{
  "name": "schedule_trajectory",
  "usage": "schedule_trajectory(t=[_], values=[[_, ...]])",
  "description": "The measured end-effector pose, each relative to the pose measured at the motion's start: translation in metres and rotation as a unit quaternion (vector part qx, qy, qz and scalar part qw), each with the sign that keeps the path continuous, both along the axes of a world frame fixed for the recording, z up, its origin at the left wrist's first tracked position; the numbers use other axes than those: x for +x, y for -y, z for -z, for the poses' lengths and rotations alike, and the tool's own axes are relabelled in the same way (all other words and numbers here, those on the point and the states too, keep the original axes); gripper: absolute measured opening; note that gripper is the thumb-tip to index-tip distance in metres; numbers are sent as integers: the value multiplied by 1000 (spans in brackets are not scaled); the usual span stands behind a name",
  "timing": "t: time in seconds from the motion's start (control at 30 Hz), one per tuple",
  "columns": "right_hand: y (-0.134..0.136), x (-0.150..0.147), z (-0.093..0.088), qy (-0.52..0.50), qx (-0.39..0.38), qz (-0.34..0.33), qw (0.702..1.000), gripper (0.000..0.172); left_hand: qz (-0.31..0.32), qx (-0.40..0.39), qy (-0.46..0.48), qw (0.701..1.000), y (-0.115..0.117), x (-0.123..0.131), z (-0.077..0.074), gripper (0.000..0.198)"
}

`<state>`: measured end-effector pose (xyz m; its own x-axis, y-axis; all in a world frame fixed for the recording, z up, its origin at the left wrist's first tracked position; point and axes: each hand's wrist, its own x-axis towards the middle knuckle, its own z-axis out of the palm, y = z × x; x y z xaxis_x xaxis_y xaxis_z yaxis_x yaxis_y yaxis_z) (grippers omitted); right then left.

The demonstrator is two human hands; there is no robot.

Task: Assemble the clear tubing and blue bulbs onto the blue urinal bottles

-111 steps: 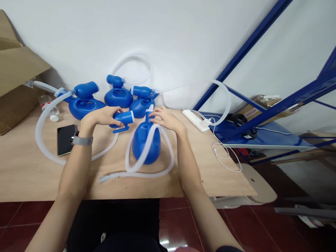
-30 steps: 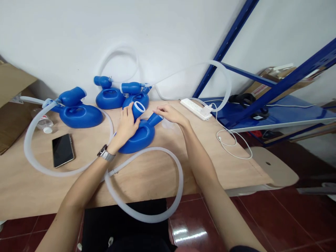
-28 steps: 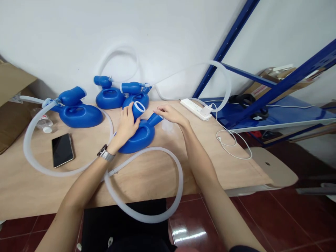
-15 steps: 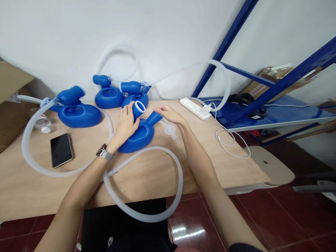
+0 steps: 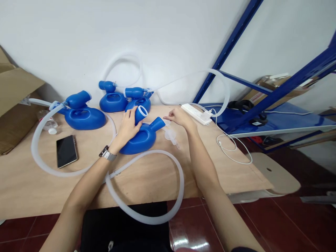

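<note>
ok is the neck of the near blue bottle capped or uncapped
Uncapped: the neck of the near blue bottle ends in bare blue plastic, and a clear plastic piece shows beside it.

A dark-screened phone (image 5: pixel 66 151) lies near a clear white-capped bottle (image 5: pixel 49 124); a white power strip (image 5: pixel 194 113) sits near a blue metal shelf (image 5: pixel 285 113).

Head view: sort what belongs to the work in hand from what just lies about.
Apparently in the work:
cup, in the left hand
jug, its spout near the right hand
clear part
front hose
back jugs, similar

Apparently just lying about:
phone
bottle
power strip
</note>
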<state>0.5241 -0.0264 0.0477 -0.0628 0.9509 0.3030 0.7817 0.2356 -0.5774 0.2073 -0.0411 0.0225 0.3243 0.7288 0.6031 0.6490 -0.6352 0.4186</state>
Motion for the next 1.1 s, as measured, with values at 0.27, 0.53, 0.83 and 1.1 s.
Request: schedule_trajectory(t=[0.27, 0.53, 0.83, 1.1], values=[[58, -66, -47, -103, 168, -190, 962, 37, -22, 89, -97, 991, 22, -8, -35, 67], [66, -94, -45, -115, 207, -263, 935, 52, 72, 151, -128, 978, 30, -19, -60, 67], [68, -88, -45, -87, 243, -297, 919, 47, 130, 146, -142, 970, 35, -31, -74, 67], [76, -92, -48, -157, 221, -307, 912, 58, 179, 69, -125, 973, 49, -39, -94, 62]])
